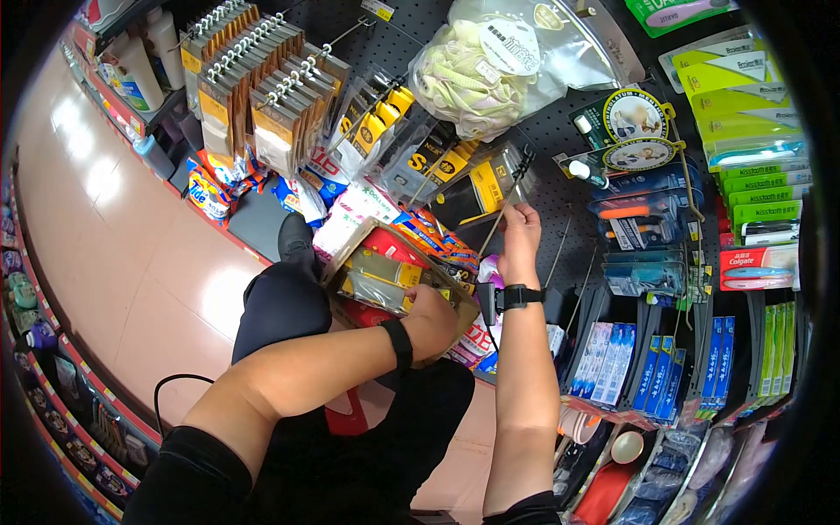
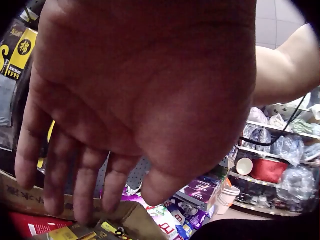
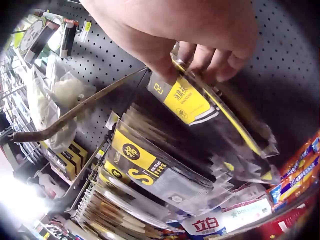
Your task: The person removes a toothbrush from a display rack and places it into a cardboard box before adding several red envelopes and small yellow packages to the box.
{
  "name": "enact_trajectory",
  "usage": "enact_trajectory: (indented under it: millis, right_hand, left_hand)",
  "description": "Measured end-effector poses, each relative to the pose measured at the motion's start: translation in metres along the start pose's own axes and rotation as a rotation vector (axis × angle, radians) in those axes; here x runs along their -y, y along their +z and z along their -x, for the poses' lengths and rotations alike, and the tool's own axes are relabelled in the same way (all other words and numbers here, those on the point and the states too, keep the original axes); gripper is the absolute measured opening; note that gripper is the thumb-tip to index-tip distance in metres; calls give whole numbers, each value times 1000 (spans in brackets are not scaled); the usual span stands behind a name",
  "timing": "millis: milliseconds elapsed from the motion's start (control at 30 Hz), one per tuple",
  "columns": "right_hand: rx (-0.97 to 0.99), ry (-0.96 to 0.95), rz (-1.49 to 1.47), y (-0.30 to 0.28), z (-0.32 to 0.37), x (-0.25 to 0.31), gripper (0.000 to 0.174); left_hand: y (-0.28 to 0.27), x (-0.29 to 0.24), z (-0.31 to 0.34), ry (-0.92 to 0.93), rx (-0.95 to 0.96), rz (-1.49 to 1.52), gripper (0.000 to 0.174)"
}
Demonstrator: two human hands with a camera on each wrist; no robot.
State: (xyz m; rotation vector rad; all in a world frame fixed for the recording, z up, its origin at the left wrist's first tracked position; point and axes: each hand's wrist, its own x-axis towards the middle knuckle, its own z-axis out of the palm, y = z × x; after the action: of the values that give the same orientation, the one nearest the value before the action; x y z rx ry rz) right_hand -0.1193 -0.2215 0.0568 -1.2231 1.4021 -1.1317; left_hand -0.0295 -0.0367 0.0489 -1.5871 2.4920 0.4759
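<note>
My right hand [image 1: 521, 236] pinches the top edge of flat, clear-wrapped sock packs [image 3: 187, 100] with yellow and black labels, right beside a metal hook [image 3: 65, 120] on the pegboard. Their lower ends hang below the fingers. Over an open cardboard box [image 1: 468, 328], my left hand [image 1: 430, 313] has its fingers extended loosely downward, as the left wrist view shows. Inside the box lie more yellow-labelled packs [image 1: 372, 293] and something red [image 1: 394, 249]. The left fingertips overlap the box opening in the left wrist view.
More sock packs [image 3: 155, 165] hang on neighbouring hooks. A bath puff [image 1: 472, 74] hangs above, and toothbrush packs [image 1: 761, 201] fill the right side. Detergent bags [image 1: 350, 219] sit behind the box. A thigh [image 1: 280, 306] lies left of the box, beside the tiled floor [image 1: 114, 236].
</note>
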Motion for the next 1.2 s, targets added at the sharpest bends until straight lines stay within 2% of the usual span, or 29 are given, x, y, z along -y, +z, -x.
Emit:
enact_trajectory:
  millis: [33,100,200,633,900,1133,1200]
  right_hand:
    - [0,0,0,0,1,0,30]
    - [62,12,-38,0,6,3,16]
    - [102,83,-24,-3,11,10,20]
    - [161,151,-240,-12,5,4,20]
    - [103,224,-321,-8,1,6,10]
    - [145,249,-322,-5,22,10,16]
    - [280,242,-335,-17,28,-5,24]
  left_hand:
    - [-1,0,1,-7,0,2,30]
    - [-4,1,2,5,13,13,30]
    - [-5,1,2,14,36,32,30]
    - [4,-1,-5,15,59,45,29]
    - [2,0,-1,43,29,22,31]
    - [2,-1,-5,15,81,46,32]
    - [5,-2,-6,15,73,40,32]
